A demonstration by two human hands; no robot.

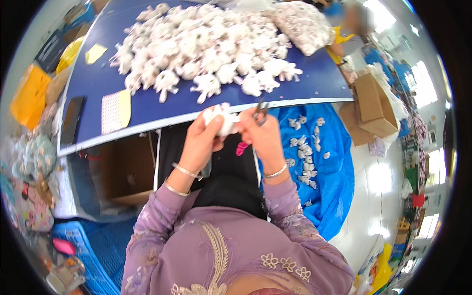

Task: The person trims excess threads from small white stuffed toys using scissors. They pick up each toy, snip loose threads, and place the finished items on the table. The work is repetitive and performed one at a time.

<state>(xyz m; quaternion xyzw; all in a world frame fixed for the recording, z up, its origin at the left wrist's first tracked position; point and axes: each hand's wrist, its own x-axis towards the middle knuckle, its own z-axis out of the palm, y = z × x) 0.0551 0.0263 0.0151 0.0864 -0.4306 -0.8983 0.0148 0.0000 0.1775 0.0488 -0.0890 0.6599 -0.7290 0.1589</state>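
Desk (164, 109): blue, pale-edged. At its near edge: fuzzy white plush toy (228, 124), pinched in left hand (199, 135), features blurred; dark metal snips (261, 112), clasped in right hand (265, 136), partly hidden. On its far side: heaped rounded toys (201, 44), bulging clear plastic bag (305, 29).

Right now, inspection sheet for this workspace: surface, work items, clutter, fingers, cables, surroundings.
Surface: blue tabletop, pale front edge.
Work items: heap of small white plush toys on it; filled clear bag, far right.
Clutter: pink-patterned sheet, yellow paper, flat black object, toward the left.
Fingers: left hand grips one white toy; right hand holds dark snips.
Cables: nothing seen.
Surroundings: blue sheet with more toys, right; open carton beyond; blue crate, lower left.
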